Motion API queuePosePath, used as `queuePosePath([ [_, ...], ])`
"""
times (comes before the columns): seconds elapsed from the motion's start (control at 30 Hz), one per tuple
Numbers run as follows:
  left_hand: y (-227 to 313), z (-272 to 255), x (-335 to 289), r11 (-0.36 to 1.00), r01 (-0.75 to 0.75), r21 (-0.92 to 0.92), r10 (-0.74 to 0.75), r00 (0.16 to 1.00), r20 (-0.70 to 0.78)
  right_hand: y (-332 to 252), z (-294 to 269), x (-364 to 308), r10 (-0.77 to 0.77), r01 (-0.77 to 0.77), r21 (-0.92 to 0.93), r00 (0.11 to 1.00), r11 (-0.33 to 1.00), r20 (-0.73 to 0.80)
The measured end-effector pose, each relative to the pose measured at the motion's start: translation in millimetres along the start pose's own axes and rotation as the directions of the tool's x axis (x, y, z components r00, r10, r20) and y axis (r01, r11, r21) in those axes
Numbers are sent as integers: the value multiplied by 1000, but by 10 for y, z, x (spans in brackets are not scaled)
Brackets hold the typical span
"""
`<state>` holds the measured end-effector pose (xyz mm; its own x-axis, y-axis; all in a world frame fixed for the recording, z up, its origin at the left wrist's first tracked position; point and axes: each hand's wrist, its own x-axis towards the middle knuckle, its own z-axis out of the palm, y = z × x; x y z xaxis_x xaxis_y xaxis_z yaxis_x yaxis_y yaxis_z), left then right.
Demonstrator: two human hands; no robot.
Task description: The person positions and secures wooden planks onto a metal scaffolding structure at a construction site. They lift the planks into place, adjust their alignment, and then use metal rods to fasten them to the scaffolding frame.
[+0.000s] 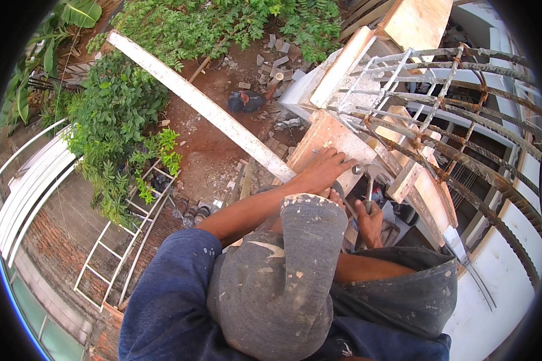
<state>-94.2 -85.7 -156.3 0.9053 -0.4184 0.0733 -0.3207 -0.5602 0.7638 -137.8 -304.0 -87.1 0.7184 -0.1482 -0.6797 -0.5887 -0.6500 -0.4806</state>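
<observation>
My left hand (pixel 326 171) reaches across the top of a wooden formwork board (pixel 334 133). Its fingers are bent and drawn together toward the hammer head; what lies between the fingertips is too small to tell. A thin metal piece like a nail (pixel 315 151) shows beside the knuckles. My right hand (pixel 369 220) is closed round the handle of a hammer (pixel 369 191). The hammer's metal head is up close to my left fingertips, against the edge of the boards. A paint-spotted grey cap (pixel 271 289) covers the lower middle and hides part of my arms.
Bent rebar with tied stirrups (pixel 451 102) juts out at the right. A long white-spattered beam (pixel 199 102) runs off to the upper left. Far below, a person (pixel 247 101) stands on red soil near loose bricks (pixel 277 60). A white metal frame (pixel 117 253) leans at the left.
</observation>
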Motion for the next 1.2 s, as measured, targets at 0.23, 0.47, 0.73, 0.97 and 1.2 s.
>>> queuePosePath([
  [0.23,12,-13,-45,993,69,-92,-68,998,5,22,-12,47,-35,34,40,999,999,8],
  [0.47,-80,66,-73,986,53,-159,-65,995,-72,180,56,133,-101,102,70,995,992,-16],
  [0.73,-101,97,-119,994,-18,-110,6,994,-108,145,20,136,-24,23,42,1000,999,10],
  [0.97,-46,60,-103,994,-13,-111,2,995,-104,6,-17,127,-145,143,-63,989,988,-41],
  [1.2,-118,-49,-135,981,-65,-181,57,997,-48,-72,62,264,-262,255,-96,962,962,-77],
])
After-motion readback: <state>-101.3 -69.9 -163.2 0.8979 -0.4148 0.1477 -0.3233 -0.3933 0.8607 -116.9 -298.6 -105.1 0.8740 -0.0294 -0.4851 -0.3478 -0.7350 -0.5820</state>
